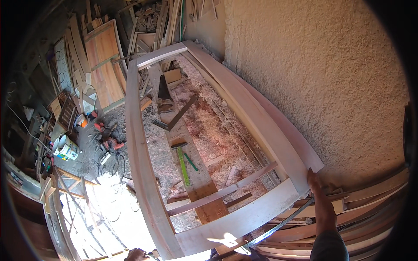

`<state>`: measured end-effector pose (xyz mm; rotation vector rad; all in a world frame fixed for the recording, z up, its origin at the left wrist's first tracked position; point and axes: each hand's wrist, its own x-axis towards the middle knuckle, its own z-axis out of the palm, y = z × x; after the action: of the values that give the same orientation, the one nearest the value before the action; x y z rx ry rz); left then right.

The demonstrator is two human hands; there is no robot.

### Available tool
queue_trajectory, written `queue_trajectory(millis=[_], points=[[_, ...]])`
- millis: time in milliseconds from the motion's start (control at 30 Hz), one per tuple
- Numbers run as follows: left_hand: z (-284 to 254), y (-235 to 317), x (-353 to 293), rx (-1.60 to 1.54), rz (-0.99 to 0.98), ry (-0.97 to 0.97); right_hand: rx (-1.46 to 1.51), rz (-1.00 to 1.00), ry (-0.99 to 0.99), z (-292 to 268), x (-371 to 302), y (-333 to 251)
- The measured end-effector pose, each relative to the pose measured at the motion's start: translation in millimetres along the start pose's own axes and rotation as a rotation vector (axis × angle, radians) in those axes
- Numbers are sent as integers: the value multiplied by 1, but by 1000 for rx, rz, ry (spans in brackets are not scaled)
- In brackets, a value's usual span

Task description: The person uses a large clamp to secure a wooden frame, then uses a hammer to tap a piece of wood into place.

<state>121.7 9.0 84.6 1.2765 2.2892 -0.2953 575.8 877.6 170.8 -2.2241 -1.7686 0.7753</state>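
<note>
A large rectangular wooden frame [143,174] of pale boards fills the middle, with a thin crosspiece [226,190] near its close end. My right hand [312,180] grips the frame's near right corner, its fingers partly hidden by the wood. A long metal bar [278,227], apparently a bar clamp, runs along the near rail. At the lower edge, my left hand [136,255] is closed beside the near left corner; what it holds is not clear. Through the frame show a handsaw [164,93], a try square [180,114], a hammer with a green handle [183,165] and a green pencil-like stick [190,161].
A rough plastered wall [318,65] stands at right, with stacked boards [370,209] below it. Wood shavings [204,117] cover the floor. At left are a white bucket [65,145], red power tools with cords [114,144] and leaning panels [104,65].
</note>
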Motion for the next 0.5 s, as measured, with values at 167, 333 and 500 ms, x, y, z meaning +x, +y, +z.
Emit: queue_trajectory(millis=[167,333,500], points=[[43,9,-8,-545,-307,437,-55,1,2,-1,4,5],[65,-37,0,34,-180,-59,-45,-24,6,6,-8,-20],[20,-18,11,-82,0,-94,-34,-13,38,0,-6,3]])
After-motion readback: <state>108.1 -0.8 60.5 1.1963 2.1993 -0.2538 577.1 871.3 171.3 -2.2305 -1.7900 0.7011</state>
